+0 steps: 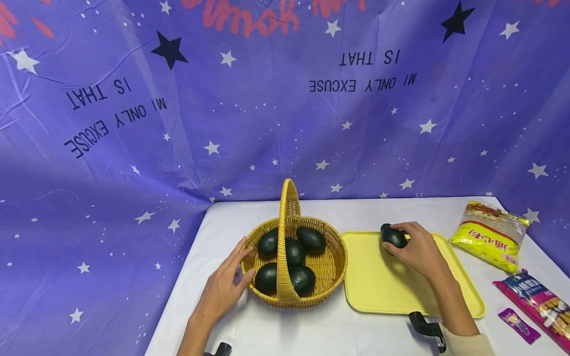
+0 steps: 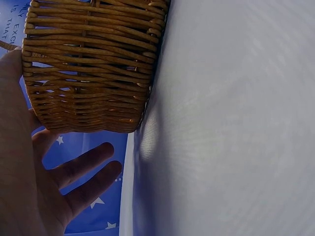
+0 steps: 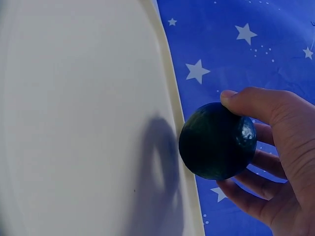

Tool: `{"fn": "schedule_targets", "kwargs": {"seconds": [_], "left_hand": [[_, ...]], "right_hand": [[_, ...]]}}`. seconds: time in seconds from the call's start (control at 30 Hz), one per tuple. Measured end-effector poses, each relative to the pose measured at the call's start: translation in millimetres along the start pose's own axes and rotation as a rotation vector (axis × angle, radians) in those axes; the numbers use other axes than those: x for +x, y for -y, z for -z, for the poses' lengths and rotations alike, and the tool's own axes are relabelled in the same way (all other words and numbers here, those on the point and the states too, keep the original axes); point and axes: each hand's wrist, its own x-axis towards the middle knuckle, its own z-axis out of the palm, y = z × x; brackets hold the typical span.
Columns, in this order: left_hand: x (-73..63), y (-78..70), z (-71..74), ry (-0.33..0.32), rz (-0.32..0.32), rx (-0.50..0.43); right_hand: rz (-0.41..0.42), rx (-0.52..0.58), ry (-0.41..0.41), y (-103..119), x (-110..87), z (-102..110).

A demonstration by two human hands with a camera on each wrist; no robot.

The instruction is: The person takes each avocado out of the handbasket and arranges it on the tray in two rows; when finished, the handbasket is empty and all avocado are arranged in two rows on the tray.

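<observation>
My right hand (image 1: 418, 249) pinches a dark green avocado (image 1: 393, 236) between thumb and fingers, over the far part of the yellow tray (image 1: 369, 291). In the right wrist view, a shadow falls on the tray beside the avocado (image 3: 216, 142). At the left side of the woven basket (image 1: 340, 252) is my left hand (image 1: 222, 287), its fingers spread along the rim. The left wrist view shows the thumb side up by the rim and two fingers (image 2: 91, 189) extended below the wicker wall (image 2: 93, 73). Several more avocados (image 1: 310, 239) lie inside the basket, partly hidden by its tall handle (image 1: 283, 247).
Right of the tray lie a yellow food bag (image 1: 490, 237), a pink and blue snack pack (image 1: 539, 301) and a small purple packet (image 1: 519, 325). A white cloth (image 1: 249, 331) covers the table. Behind it hangs a purple star-printed curtain (image 1: 267, 123).
</observation>
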Motion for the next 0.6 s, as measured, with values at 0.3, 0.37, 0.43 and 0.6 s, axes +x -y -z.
{"fn": "schedule_targets", "kwargs": {"seconds": [0.3, 0.37, 0.43, 0.6], "left_hand": [[0.3, 0.4, 0.3, -0.002, -0.005, 0.001], [0.1, 0.5, 0.3, -0.003, -0.008, 0.001], [0.0, 0.5, 0.2, -0.002, -0.010, 0.000], [-0.2, 0.5, 0.0, -0.003, -0.008, -0.003]], "right_hand": [[-0.027, -0.001, 0.042, -3.6, -1.2, -1.8], [-0.031, -0.002, 0.045, -4.1, -1.5, -2.4], [-0.033, -0.001, 0.045, -4.5, -2.2, -2.5], [-0.023, 0.007, 0.041, -5.7, -3.2, -3.2]]}}
